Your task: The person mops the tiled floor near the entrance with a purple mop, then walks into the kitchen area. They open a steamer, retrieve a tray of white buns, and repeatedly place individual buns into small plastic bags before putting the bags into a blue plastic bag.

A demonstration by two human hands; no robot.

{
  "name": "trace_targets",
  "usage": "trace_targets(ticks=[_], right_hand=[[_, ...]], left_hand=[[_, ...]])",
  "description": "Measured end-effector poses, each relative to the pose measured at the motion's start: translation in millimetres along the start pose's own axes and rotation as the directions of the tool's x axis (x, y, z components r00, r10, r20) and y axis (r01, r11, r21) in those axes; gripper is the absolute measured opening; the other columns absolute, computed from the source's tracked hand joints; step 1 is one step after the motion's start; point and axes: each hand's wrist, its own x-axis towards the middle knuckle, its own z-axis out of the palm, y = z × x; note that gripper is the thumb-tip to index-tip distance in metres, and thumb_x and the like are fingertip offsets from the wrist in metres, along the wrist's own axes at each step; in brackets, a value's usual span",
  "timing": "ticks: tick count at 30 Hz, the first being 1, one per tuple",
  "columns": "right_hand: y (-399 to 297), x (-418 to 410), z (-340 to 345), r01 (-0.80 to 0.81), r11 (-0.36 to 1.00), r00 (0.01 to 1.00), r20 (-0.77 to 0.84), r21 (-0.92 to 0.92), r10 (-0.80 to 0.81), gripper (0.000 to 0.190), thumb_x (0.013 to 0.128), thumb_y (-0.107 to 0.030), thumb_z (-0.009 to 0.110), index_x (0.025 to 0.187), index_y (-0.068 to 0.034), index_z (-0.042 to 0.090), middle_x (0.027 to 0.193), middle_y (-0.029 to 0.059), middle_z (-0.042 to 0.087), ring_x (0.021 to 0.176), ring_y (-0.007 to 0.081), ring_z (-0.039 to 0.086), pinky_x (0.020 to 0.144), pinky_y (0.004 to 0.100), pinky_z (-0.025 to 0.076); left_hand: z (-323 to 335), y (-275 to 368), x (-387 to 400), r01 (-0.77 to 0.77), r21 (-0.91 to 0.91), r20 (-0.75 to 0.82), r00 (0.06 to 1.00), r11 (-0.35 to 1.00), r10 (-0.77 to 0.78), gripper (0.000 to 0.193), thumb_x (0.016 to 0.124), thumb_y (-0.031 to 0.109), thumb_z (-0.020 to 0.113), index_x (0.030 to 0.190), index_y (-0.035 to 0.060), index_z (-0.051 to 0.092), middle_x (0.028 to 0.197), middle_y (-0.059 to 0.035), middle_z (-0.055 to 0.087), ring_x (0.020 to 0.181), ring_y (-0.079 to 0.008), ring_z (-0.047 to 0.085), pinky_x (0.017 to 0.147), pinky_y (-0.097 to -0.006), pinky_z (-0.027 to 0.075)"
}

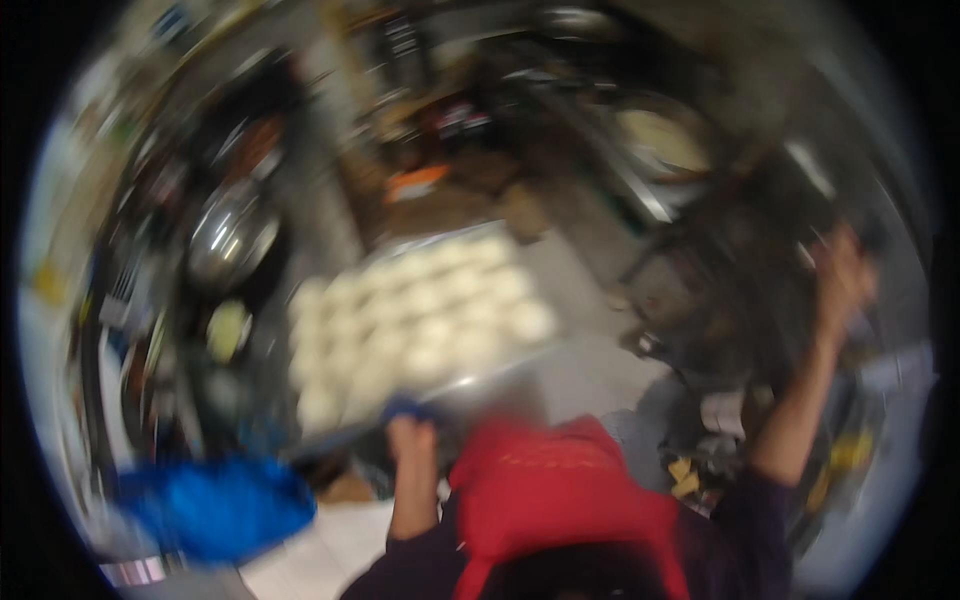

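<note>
A metal tray [480, 379] with rows of pale round dough balls [431, 319] is held in front of my body by my left hand [411, 431]. That hand grips the tray's near edge, with something dark blue, perhaps a cloth, at the fingers. My right hand [844, 274] is stretched far out to the right, apart from the tray, beside a dark surface. Motion blur hides its fingers, so whether it holds or touches anything cannot be told. A red apron [555, 487] covers my front.
Left of the tray stand a shiny metal bowl [234, 236] and a small container with pale green contents [228, 331]. A blue plastic bag [225, 506] lies at the lower left. A round pan with pale contents [664, 139] is at the upper right, near a metal-edged counter [637, 191].
</note>
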Motion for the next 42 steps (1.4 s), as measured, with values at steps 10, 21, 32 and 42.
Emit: trace_targets(ticks=[10, 21, 32, 42], right_hand=[[74.2, 236.8, 258.4, 0.014, 0.999, 0.98, -0.2, -0.048, -0.023, 0.046, 0.098, -0.039, 0.068, 0.104, 0.004, 0.054, 0.101, 0.0325, 0.07, 0.098, 0.0529, 0.068, 0.087, 0.0572, 0.053], [145.3, 280.2, 268.3, -0.145, 0.526, 0.895, -0.115, 0.838, 0.43, 0.015, 0.09, -0.01, 0.07, 0.091, 0.002, 0.06, 0.082, 0.0137, 0.07, 0.077, 0.0301, 0.073, 0.076, 0.0434, 0.062], [285.4, 39.8, 363.2, 0.039, 0.988, 0.688, 0.721, -0.15, 0.082, 0.035, 0.098, -0.029, 0.073, 0.119, -0.001, 0.069, 0.111, 0.023, 0.073, 0.11, 0.036, 0.07, 0.098, 0.0456, 0.054], [460.8, -58.2, 343.5, 0.078, 0.901, 0.623, 0.726, -0.427, 0.29, 0.026, 0.107, -0.02, 0.051, 0.123, -0.006, 0.067, 0.119, 0.016, 0.074, 0.117, 0.0392, 0.066, 0.097, 0.0479, 0.052]], left_hand=[[6.6, -19.2, -69.9, -0.258, 0.781, 0.014, 0.918, 0.569, 0.396, 0.034, 0.088, -0.001, 0.056, 0.122, -0.0034, 0.054, 0.105, -0.0105, 0.059, 0.091, -0.0215, 0.056, 0.084, -0.0359, 0.05], [-65.3, -25.0, 64.9, -0.105, 0.619, -0.303, 0.882, 0.778, 0.361, 0.028, 0.091, 0.012, 0.063, 0.117, 0.002, 0.058, 0.097, -0.0154, 0.064, 0.079, -0.0267, 0.064, 0.067, -0.047, 0.059], [151.3, -10.3, -30.1, 0.166, 0.652, -0.139, 0.985, 0.74, -0.098, 0.044, 0.102, 0.032, 0.069, 0.13, -0.0017, 0.064, 0.116, -0.014, 0.073, 0.105, -0.0282, 0.072, 0.089, -0.0397, 0.06], [220.8, -7.7, -113.0, 0.057, 0.32, 0.057, 0.995, 0.946, -0.08, 0.038, 0.105, 0.023, 0.067, 0.137, 0.0026, 0.063, 0.124, -0.0053, 0.07, 0.106, -0.0149, 0.067, 0.09, -0.0304, 0.055]])
